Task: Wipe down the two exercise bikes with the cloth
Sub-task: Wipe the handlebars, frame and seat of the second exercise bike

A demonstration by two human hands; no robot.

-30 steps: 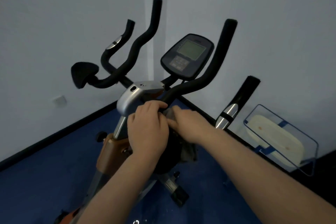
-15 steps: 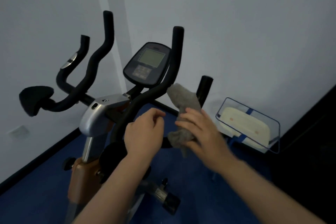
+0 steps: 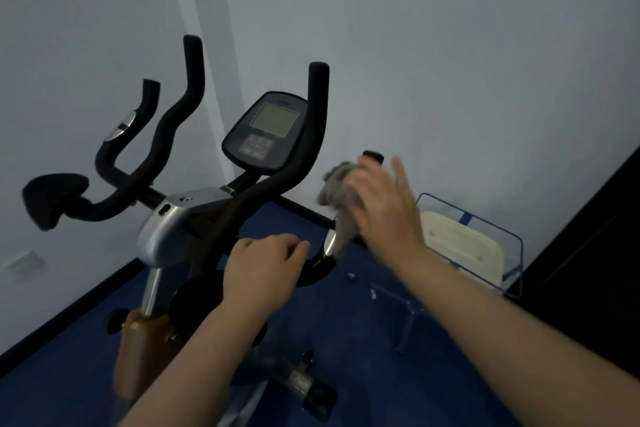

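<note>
Right hand: the right hand (image 3: 384, 208) was raised beside the bike's right-side lower grip; motion blur softened its outline.
Right fingers: the fingers (image 3: 400, 172) were spread and fairly straight, palm pressing the cloth against the grip; no curl around it could be made out.
Cloth: the grey cloth (image 3: 341, 198) was bunched under the right palm, bulging out past the fingers on the console side, a tail hanging down along the grip.
Lower grip: the black handle (image 3: 373, 157) showed its tip just above the right fingers; its chrome band (image 3: 330, 243) sat just below the hanging cloth.
Left hand: the left hand (image 3: 265, 265) was lower, fingers loosely clenched inward; whether they were grasping the curved black bar beneath could not be told.
Bike: the exercise bike (image 3: 173, 229) stood in the room corner; its silver housing lay beyond the left knuckles.
Console: the console (image 3: 266, 132) with a pale screen stood above the left fingers, between two upright black handlebars.
Seat-shaped pad: a black pad (image 3: 52, 198) sat far out from the left fingers, near the wall.
Floor: the blue floor (image 3: 346, 340) ran under both forearms.
Rack: a blue wire rack (image 3: 491, 229) holding a cream panel (image 3: 460, 246) stood behind the right wrist, against the wall.
</note>
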